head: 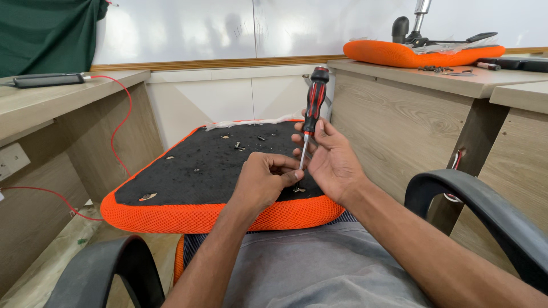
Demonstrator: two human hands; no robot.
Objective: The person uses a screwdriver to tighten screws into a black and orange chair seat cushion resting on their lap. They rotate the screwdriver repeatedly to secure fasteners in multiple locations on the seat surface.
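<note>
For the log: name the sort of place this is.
Probably an office used as a chair repair spot: wood-laminate desks, a wall whiteboard, and an upturned orange chair seat under a screwdriver.

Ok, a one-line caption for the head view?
Both hands, left and right, steady a screwdriver upright on an upturned orange seat resting on the lap.

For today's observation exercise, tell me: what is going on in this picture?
A seated person has an upturned orange chair seat resting on their lap, its black underside facing up. The right hand holds a red-and-black screwdriver upright, tip down near the seat's front edge. The left hand pinches the metal shaft low down with its fingers. Loose screws lie on the black surface. A second orange seat sits on the desk to the right.
</note>
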